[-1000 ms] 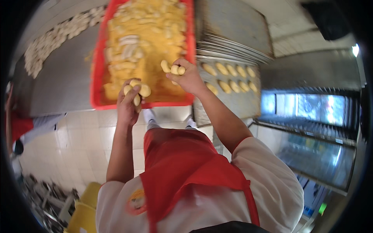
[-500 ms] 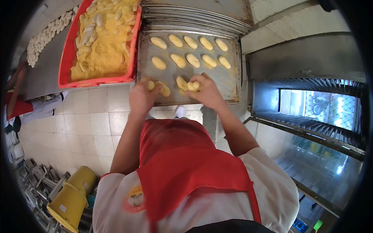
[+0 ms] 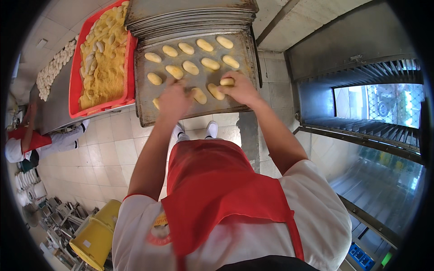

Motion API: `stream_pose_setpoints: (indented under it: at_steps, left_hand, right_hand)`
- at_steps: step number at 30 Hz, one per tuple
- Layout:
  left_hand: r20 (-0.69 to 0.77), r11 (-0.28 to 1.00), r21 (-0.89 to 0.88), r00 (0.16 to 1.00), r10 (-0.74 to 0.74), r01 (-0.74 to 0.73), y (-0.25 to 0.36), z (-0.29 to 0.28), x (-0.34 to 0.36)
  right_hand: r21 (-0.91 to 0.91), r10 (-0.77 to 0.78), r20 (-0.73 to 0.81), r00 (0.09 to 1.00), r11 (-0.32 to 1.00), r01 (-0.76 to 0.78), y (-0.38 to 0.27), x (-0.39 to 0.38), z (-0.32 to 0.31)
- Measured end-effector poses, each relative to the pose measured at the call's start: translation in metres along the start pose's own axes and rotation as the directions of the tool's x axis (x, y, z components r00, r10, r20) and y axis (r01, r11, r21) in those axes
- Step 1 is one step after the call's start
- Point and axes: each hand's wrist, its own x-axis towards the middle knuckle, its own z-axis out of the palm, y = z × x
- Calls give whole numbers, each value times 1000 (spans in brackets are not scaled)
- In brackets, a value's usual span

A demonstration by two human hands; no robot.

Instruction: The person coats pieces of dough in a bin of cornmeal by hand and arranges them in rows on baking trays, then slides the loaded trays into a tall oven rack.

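Oval dough pieces (image 3: 191,67), dusted with yellow crumbs, lie in rows on a worn metal baking tray (image 3: 144,92). My right hand (image 3: 242,89) pinches one dough piece (image 3: 227,81) over the tray's right side, close above another dough piece (image 3: 216,91) in the nearest row. My left hand (image 3: 176,100), smeared by motion, is low over the left part of that row. Its fingers are too blurred to show whether they hold anything. Beside it are a dough piece (image 3: 199,95) on the right and a partly covered one (image 3: 156,103) on the left.
Left of the tray stands a red bin (image 3: 132,67) of yellow crumbs and dough pieces. Stacked trays (image 3: 194,20) rise behind. More white dough pieces (image 3: 56,67) cover the far-left counter, near a co-worker (image 3: 27,137). Metal equipment with an opening (image 3: 312,106) is at right.
My left hand has moved right from the row's left end, leaving a dough piece there. My right hand, which held more than one dough piece, now holds one. The whole view has shifted.
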Motion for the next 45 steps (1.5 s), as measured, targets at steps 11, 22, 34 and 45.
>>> stream_pose_setpoints:
  at_steps: [11,22,34,45]
  left_hand:
    - [43,995,27,994,-102,100,-20,-14,-15]
    - [-703,958,275,698,140,86,-132,-146,42]
    - [-135,997,-69,989,-53,44,-194,-37,-108]
    - [293,509,-805,950,-105,305,-231,-62,-100]
  right_hand:
    - [-345,-331,-373,867,917,201,50,-41,2]
    - [-292,-304,-552,776,943,162,43,-73,-1]
    - [252,405,-610,681,914,-318,62,-97,27]
    - [993,379,-108,919,93,78,50,-161,50]
